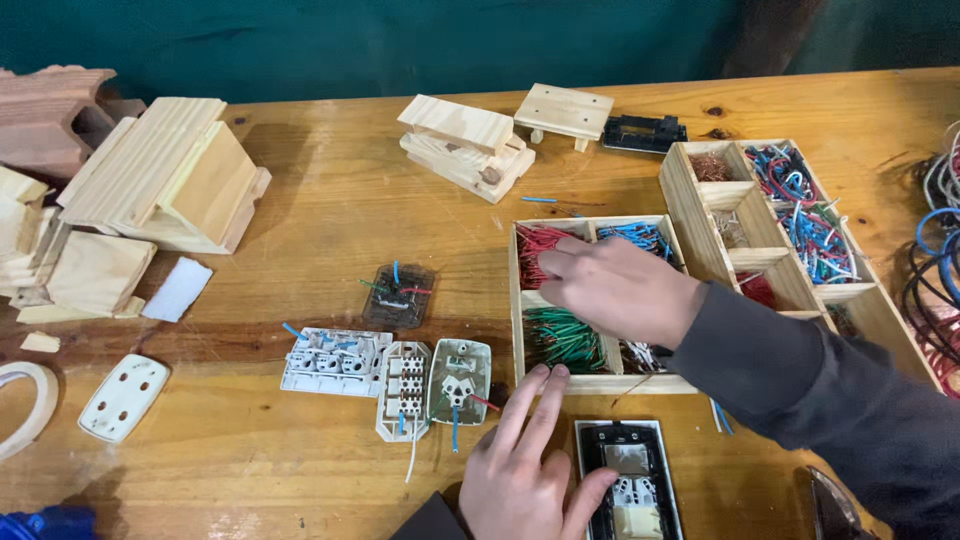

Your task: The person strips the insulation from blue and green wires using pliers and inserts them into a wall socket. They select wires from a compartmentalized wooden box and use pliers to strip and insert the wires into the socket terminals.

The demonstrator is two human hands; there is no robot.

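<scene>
My left hand [520, 470] lies at the near edge of the table. Its thumb is laid across a black socket module [632, 490] with a silver frame, and its first two fingers stretch flat on the wood beside it. My right hand [615, 285], in a dark grey sleeve, reaches from the right over a wooden divided tray [600, 383]. Its fingertips dip into the compartment of red wire pieces [532, 245]. Whether they pinch a wire is hidden. Green wire pieces [560, 340] and blue wire pieces [632, 234] fill neighbouring compartments.
Three white socket inserts [335, 360] [404, 376] [460, 378] and a dark wired module [398, 295] lie left of the tray. A white cover plate [122, 397] and wooden blocks [170, 175] sit at the left. A second wire tray [690, 190] and cable coils [935, 270] stand at the right.
</scene>
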